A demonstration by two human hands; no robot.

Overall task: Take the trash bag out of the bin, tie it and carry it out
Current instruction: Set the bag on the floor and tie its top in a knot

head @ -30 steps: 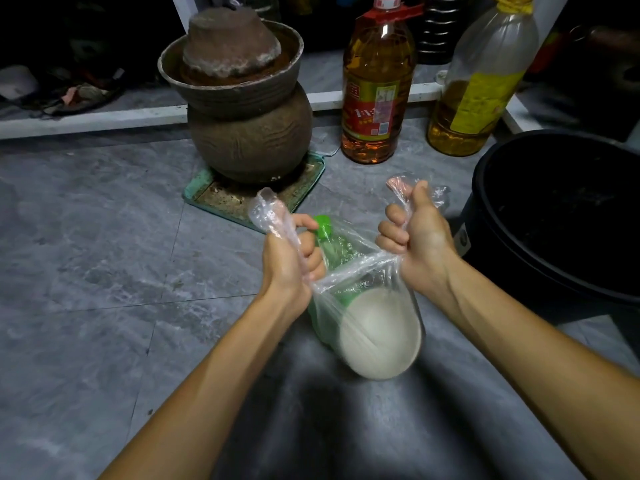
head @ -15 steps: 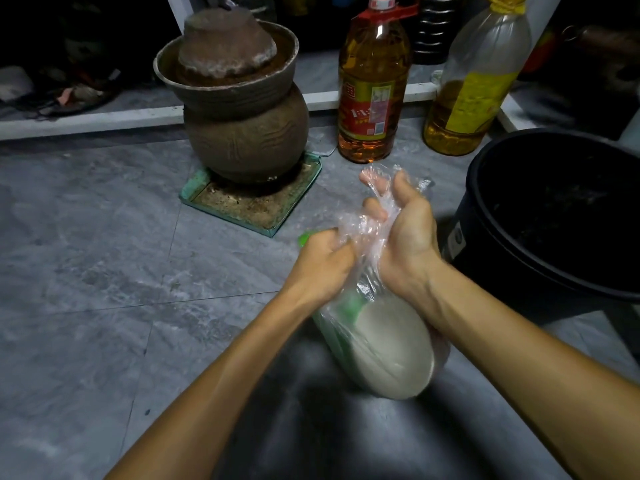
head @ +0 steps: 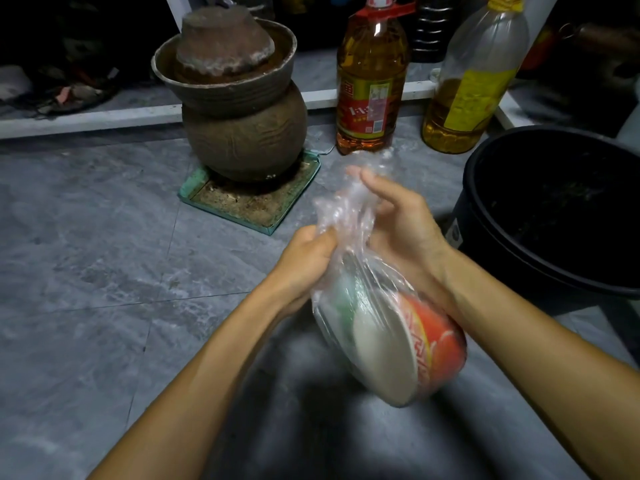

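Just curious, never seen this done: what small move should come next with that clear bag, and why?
Probably loop the loose top into a knot: the left hand grips the clear plastic trash bag at its bunched neck, the right hand touches the loose top, and no knot shows.

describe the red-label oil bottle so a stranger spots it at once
Find the big clay jar at the back. Right of it stands the oil bottle. Its red cap and label set it apart from the yellow-labelled bottle.
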